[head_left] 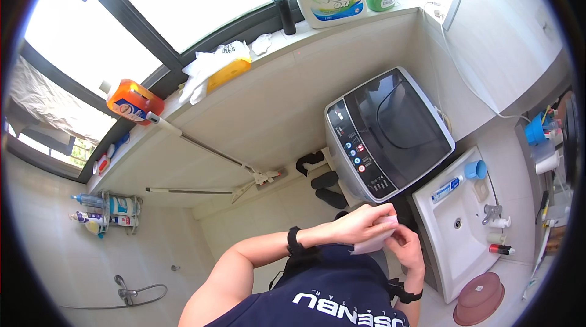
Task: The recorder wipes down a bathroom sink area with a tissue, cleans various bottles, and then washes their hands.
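Thin pale sheet lies between my hands, grasped by the left hand and seemingly pinched by the right hand, its long axis apparently slanting from where they meet to a free end beneath the left, the nearer one.

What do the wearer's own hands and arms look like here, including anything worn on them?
The left hand and right hand are ungloved. A black band circles the left wrist, another black band the right. No sleeve covers the forearms; the top is navy with white lettering.
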Demonstrator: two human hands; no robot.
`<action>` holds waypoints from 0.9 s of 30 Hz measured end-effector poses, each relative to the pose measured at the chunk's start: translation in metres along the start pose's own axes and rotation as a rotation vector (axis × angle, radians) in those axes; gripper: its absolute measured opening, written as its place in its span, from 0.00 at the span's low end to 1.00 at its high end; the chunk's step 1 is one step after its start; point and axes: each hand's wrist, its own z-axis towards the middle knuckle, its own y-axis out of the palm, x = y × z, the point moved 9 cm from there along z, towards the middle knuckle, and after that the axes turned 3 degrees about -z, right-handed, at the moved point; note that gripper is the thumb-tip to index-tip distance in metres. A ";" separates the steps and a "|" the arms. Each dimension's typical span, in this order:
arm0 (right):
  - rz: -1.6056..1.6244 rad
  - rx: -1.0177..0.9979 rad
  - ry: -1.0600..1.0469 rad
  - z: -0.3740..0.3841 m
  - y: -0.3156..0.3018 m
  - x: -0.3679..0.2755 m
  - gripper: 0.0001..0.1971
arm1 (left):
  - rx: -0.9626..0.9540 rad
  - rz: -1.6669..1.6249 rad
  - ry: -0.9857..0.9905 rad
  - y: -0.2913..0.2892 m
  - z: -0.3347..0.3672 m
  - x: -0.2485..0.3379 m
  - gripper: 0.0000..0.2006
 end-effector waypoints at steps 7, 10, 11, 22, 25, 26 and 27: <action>-0.129 0.244 0.001 -0.017 -0.021 0.004 0.10 | -0.066 0.202 -0.005 -0.005 0.009 0.004 0.20; -0.086 0.274 -0.032 -0.020 -0.026 0.002 0.11 | -0.110 0.387 -0.014 0.008 0.016 -0.021 0.16; -0.076 0.304 -0.034 -0.022 -0.032 0.006 0.12 | -0.129 0.408 -0.083 0.010 0.018 -0.024 0.14; -0.105 0.300 -0.026 0.006 -0.048 -0.001 0.09 | 0.527 0.736 0.266 -0.122 -0.010 0.068 0.12; -0.120 0.299 -0.071 0.013 -0.054 -0.006 0.08 | 1.239 1.205 0.369 -0.251 -0.094 0.137 0.07; -0.147 0.258 -0.073 0.017 -0.054 -0.008 0.08 | 1.461 1.264 0.337 -0.288 -0.128 0.147 0.08; -0.152 0.244 -0.076 0.022 -0.052 -0.011 0.08 | 1.652 1.309 0.260 -0.318 -0.158 0.153 0.13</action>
